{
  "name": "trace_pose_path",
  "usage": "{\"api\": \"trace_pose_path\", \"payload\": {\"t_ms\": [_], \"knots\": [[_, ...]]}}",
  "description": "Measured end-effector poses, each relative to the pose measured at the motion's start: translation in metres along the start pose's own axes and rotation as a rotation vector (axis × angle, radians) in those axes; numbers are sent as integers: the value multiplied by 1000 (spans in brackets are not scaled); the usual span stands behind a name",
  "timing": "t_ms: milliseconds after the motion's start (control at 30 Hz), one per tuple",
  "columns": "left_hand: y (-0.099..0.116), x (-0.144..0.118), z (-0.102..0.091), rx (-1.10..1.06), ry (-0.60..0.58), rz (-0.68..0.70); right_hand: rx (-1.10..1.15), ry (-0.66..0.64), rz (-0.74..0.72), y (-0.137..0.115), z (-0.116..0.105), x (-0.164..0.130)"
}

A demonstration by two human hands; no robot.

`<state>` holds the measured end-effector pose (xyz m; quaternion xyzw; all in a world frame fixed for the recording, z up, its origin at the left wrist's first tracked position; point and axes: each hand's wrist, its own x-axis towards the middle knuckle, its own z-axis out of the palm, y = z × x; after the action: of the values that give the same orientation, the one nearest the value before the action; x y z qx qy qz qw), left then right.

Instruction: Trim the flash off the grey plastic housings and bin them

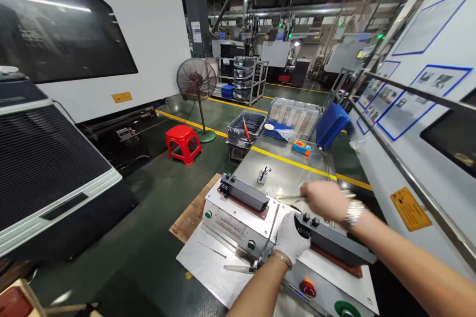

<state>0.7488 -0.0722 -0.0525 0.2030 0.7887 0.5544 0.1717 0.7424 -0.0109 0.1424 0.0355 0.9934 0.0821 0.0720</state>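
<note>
My left hand [292, 238], in a white glove, is closed around the near left end of a long dark grey housing [338, 240] with black clips. That housing sits on a brown base on the right white fixture box. My right hand [325, 200], bare and blurred by motion, is fisted above the far side of the box. A thin rod-like tool [292, 197] sticks out leftward from it; its exact kind is unclear. A second grey housing [245, 193] lies on the left fixture box [230, 223], touched by neither hand.
A small bottle [262, 175] and an orange-and-blue tape dispenser [302, 147] stand on the metal table [282, 166]. In front lie a thin pick [211, 249] and a pale pen-like tool [240, 269]. A red emergency button [308, 287], red stool [183, 141] and fan [197, 79] are around.
</note>
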Motion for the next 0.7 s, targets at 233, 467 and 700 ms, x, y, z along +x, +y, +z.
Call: {"api": "trace_pose_path", "payload": {"t_ms": [233, 467, 700], "knots": [[-30, -56, -13, -121, 94, 66, 595, 384, -70, 43, 40, -72], [-152, -219, -29, -66, 288, -584, 738, -320, 4, -73, 304, -124], [-200, -291, -60, -40, 450, -763, 636, -310, 120, -85, 354, -119]]}}
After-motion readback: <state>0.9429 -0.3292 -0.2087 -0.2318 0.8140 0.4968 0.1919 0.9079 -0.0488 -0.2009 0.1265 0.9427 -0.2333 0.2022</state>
